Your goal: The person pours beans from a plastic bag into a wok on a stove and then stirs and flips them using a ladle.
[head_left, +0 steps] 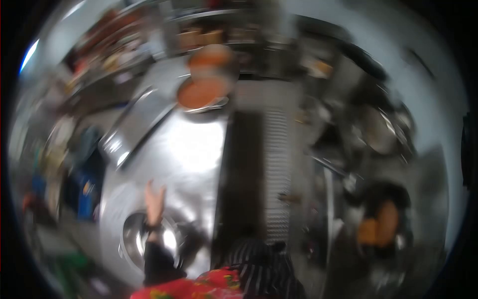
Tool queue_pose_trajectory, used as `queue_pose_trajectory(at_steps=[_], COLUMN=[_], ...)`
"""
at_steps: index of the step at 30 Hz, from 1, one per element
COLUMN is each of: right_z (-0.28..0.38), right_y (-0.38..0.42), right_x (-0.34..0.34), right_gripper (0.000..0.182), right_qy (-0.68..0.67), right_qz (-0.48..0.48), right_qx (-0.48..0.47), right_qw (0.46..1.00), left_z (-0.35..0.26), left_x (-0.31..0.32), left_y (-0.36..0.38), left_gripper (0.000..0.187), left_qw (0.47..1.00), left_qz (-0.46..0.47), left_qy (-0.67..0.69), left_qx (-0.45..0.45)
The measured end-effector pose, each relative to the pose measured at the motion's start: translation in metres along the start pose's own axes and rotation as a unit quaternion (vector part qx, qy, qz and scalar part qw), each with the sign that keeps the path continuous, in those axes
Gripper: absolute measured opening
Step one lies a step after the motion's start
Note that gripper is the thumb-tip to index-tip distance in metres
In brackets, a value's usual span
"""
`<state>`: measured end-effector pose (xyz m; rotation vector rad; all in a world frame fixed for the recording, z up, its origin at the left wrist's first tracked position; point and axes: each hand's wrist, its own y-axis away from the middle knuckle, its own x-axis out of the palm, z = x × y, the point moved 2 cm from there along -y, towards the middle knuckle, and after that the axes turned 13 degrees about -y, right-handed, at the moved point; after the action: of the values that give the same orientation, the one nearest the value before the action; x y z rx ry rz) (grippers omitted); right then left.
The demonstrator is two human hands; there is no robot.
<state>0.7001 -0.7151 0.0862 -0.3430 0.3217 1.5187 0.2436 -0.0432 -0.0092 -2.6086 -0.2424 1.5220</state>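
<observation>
My left hand reaches forward over the steel table, its fingers spread apart and nothing visible between them. Beneath the wrist and dark sleeve sits a wide shiny metal bowl. Ahead on the same table stands a pot of orange-red sauce, with a second container of similar orange-red contents behind it. A long rectangular metal tray lies slantwise at the table's left side. My right hand is out of view. Motion blur hides the fine detail.
Right of the table run a dark floor strip and a ridged grating. Along the right are metal cookware and a dark pan with orange contents. Crowded shelves stand at the back left.
</observation>
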Motion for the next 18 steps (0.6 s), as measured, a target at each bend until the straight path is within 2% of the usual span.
queue_pose_trajectory(at_steps=[1,3,4,5,7,8,9,10,11,13,14,15,18], right_z=[-0.002,0.005,0.012,0.028,0.078,0.071,0.062,0.069,0.071,0.043,0.026,0.012,-0.027], right_y=[-0.003,0.005,0.007,0.012,0.010,0.010,0.008,0.005,-0.012,-0.033,-0.043,-0.056,-0.099], right_x=[-0.008,-0.039,-0.064,-0.074,-0.061,-0.064,-0.062,-0.051,-0.036,-0.017,-0.011,-0.006,0.006], right_gripper=[0.023,0.029,0.030,0.034,0.036,0.037,0.038,0.038,0.039,0.039,0.037,0.036,0.035], right_qy=[-0.073,-0.136,0.007,0.064,0.254,0.279,0.305,0.354,0.400,0.455,0.446,0.437,0.403], right_qz=[-0.004,-0.017,-0.024,-0.025,0.013,0.001,-0.002,0.010,0.033,0.057,0.047,0.038,0.005], right_qx=[0.047,0.064,0.165,0.197,0.048,0.015,-0.021,0.037,0.088,0.080,0.062,0.041,0.009], right_qw=[0.996,0.989,0.986,0.978,0.966,0.960,0.952,0.935,0.912,0.885,0.891,0.898,0.915], left_z=[-0.021,-0.030,-0.032,-0.041,-0.063,-0.083,-0.097,-0.110,-0.125,-0.162,-0.184,-0.189,-0.182], left_x=[0.004,0.038,0.048,0.063,0.085,0.094,0.100,0.105,0.114,0.118,0.110,0.116,0.140], left_y=[0.008,0.025,0.027,0.034,0.043,0.048,0.054,0.060,0.072,0.092,0.101,0.108,0.131], left_gripper=[0.062,0.059,0.061,0.060,0.058,0.058,0.058,0.057,0.057,0.058,0.056,0.056,0.054], left_qw=[0.998,0.990,0.993,0.979,0.975,0.972,0.960,0.946,0.947,0.926,0.915,0.916,0.945], left_qz=[0.050,0.032,0.069,0.090,0.123,0.140,0.183,0.222,0.223,0.268,0.346,0.343,0.268], left_qy=[0.021,0.139,0.099,0.184,0.185,0.188,0.212,0.234,0.231,0.265,0.207,0.205,0.152], left_qx=[-0.024,-0.008,-0.006,-0.002,-0.017,0.008,-0.010,-0.034,-0.027,0.012,0.025,0.026,0.107])
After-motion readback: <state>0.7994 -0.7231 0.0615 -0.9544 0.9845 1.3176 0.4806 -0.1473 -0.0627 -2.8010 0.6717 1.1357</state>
